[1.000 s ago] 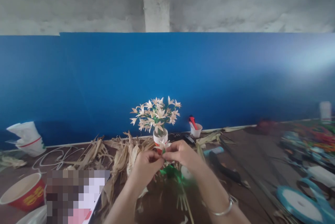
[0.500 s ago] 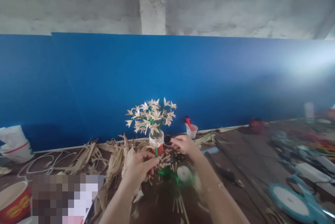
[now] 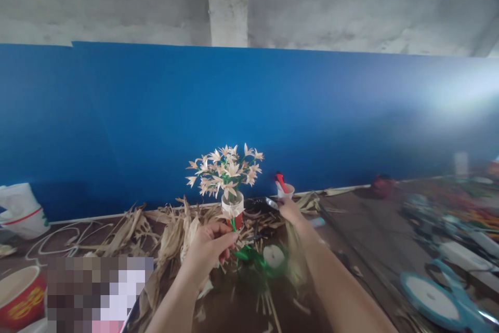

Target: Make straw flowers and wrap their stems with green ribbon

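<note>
Head view: left fingers (image 3: 229,240) pinch a green stem (image 3: 233,224); a silvery tool (image 3: 272,203) slants forward-left from right fingers (image 3: 286,208), grip unclear.

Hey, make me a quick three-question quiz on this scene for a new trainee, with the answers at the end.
1. What does the left hand hold?
2. True or false: the right hand is nearer the small white cup than the left hand is.
3. Fill in the blank: the partition behind the table is coloured ____.

Key:
1. A pale flower, pinched at its green stem.
2. True.
3. Blue.
</note>
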{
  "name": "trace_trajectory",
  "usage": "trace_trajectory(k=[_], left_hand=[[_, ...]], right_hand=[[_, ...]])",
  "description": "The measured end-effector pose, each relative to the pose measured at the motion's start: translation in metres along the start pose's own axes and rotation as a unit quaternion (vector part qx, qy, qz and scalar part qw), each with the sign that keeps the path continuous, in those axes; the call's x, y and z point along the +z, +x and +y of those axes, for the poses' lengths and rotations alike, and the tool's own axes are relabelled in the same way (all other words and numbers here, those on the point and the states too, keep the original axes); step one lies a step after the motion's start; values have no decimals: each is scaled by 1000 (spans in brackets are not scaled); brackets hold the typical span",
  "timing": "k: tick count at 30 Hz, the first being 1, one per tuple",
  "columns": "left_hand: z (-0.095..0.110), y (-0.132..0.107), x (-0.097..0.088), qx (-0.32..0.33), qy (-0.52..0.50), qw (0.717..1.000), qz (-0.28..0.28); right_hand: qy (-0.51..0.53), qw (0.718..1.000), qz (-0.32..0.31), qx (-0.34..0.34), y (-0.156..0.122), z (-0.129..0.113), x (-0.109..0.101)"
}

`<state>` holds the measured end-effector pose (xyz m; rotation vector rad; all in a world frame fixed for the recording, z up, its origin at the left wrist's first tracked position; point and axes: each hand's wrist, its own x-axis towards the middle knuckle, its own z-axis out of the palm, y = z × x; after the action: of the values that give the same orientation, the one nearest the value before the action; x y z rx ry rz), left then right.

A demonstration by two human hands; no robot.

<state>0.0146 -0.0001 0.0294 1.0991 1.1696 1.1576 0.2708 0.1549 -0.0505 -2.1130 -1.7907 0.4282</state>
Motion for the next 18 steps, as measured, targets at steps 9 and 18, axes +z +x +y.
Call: trace_trajectory(k=[9, 18], left_hand=[[0, 1, -2, 2, 3, 1000, -13], [5, -4, 1, 5, 4, 1000, -1]], right_hand=[[14, 1000, -6, 26, 6, 6, 3], [51, 998, 11, 23, -21, -15, -27]])
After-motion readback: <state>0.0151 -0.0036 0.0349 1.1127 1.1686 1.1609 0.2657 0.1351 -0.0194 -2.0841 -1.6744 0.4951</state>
